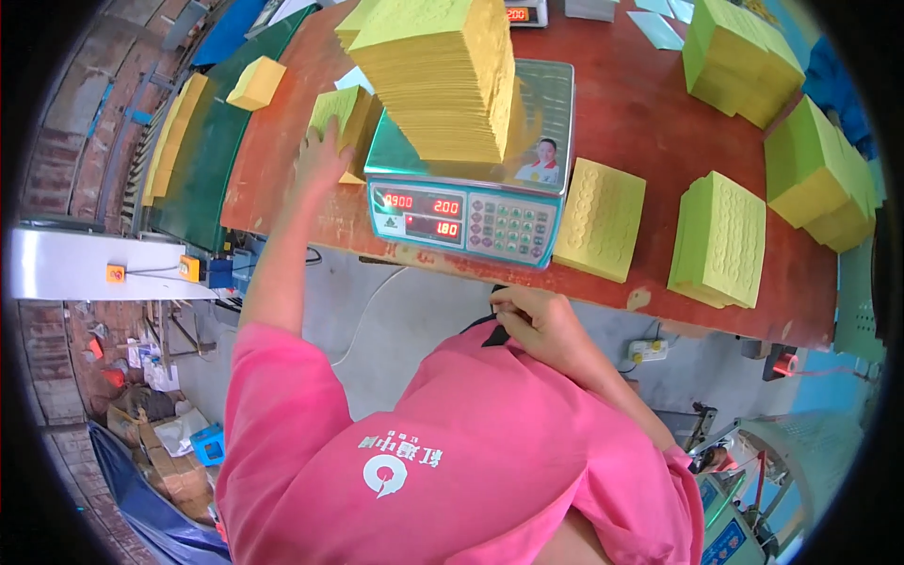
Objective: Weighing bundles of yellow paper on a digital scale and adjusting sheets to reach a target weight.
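My left hand (322, 158) reaches out with fingers spread and rests against a small stack of yellow paper (356, 118) just left of the scale. My right hand (535, 318) is held at my waist below the table's front edge. Its fingers are curled in by some dark material, and what they hold is hidden. Between the hands stands a digital weighing scale (513, 231) with lit red figures and a keypad. A tall stack of yellow paper sheets (424, 94) stands on its platform, its layers slightly uneven.
Two embossed yellow paper stacks (603, 217) (720, 240) lie right of the scale on the red table (621, 113). Larger stacks (739, 66) line the right edge. A small block (256, 83) sits at left, near a green surface (202, 188). A power strip (648, 351) lies below.
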The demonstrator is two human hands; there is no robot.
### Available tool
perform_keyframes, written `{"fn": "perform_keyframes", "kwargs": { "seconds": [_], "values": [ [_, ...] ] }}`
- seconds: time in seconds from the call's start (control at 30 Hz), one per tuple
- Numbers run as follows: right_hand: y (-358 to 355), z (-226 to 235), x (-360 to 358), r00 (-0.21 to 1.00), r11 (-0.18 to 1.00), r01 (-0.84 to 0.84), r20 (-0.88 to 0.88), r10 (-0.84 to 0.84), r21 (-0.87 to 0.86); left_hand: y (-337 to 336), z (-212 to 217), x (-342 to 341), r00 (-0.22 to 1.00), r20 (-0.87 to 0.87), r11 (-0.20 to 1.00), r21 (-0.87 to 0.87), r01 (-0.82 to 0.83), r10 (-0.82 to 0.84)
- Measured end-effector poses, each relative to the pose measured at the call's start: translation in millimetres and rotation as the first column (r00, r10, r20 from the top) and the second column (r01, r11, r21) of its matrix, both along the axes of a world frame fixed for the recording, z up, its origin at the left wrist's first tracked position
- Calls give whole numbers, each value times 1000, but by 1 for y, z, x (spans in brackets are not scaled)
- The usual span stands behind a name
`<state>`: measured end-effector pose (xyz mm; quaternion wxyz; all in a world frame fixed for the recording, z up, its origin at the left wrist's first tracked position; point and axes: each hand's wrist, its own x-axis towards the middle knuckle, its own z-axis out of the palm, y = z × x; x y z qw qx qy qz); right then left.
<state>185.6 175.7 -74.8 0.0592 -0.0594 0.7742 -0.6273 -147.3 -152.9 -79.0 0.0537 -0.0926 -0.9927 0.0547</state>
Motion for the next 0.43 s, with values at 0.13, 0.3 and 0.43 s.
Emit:
{"fn": "perform_keyframes", "kwargs": {
  "seconds": [0.13,0.3,0.43],
  "values": [
    [-10,-6,-12,1000,999,-3,-26,1,-43,14,-1,7,999,-46,997,-71,18,-21],
    [-4,10,-28,997,999,3,81,0,-44,14,9,7,999,-47,998,-55,-10,8],
    [10,23,-44,979,992,113,175,-102,-51,9,20,2,1000,-17,967,252,21,-18]
  ]
}}
